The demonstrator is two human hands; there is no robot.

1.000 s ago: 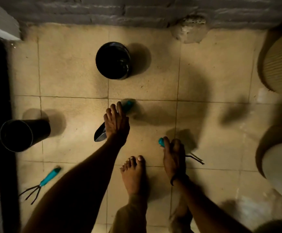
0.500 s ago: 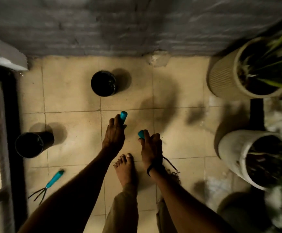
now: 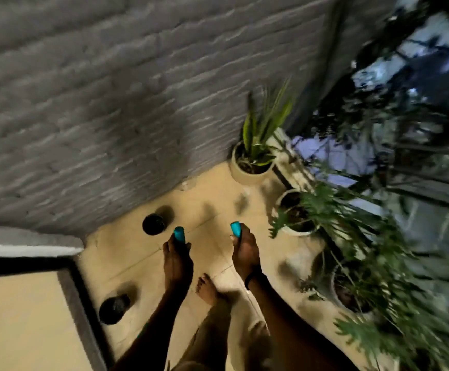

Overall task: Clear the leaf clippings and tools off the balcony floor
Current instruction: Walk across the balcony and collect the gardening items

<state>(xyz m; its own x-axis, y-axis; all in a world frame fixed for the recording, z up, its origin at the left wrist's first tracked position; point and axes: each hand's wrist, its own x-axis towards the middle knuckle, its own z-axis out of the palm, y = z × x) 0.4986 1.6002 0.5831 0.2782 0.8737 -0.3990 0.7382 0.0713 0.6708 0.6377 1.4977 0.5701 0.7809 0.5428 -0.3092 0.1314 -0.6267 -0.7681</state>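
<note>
Head view, blurred: the left grip [image 3: 177,261] is curled round a teal tool handle [image 3: 179,233] and the right grip [image 3: 244,253] round a second teal handle [image 3: 236,228]. Both are held above the balcony floor [image 3: 127,253], their working ends hidden. A black pot [image 3: 153,224] stands near the wall, and another black pot [image 3: 114,309] stands by the door frame.

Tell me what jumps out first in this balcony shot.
At centre, the left hand grips one teal handle and the right hand another teal handle. A snake plant in a cream pot stands in the far corner against the grey brick wall. Blurred foliage fills the right side.
</note>
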